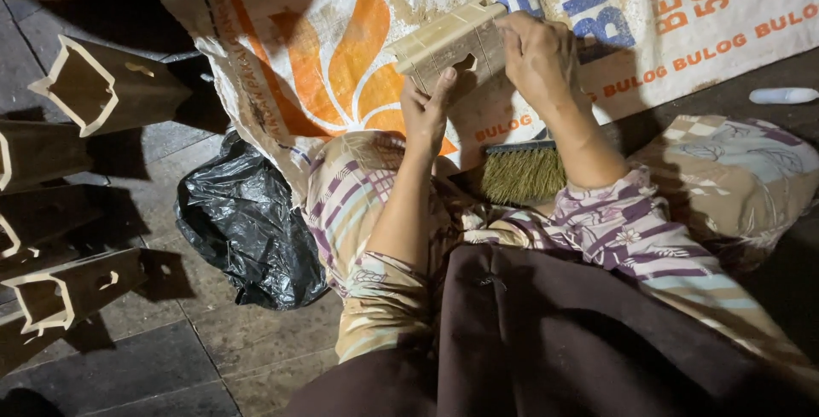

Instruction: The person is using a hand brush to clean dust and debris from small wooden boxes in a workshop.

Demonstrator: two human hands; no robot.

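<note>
A printed woven sack [358, 50] spans the upper frame; above it, a pale wooden box [448, 42] (upper centre) sits clamped between 2 hands: right hand [536, 55] gripping its right end, left hand [425, 110] underneath.

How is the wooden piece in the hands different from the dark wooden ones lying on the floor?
The held wooden piece is pale and bare; the floor pieces are dark with pale rims. The left hand and right hand keep it raised above a printed sack; the floor pieces lie untouched. Both are hollow-looking, with a small notch in the side.
</note>
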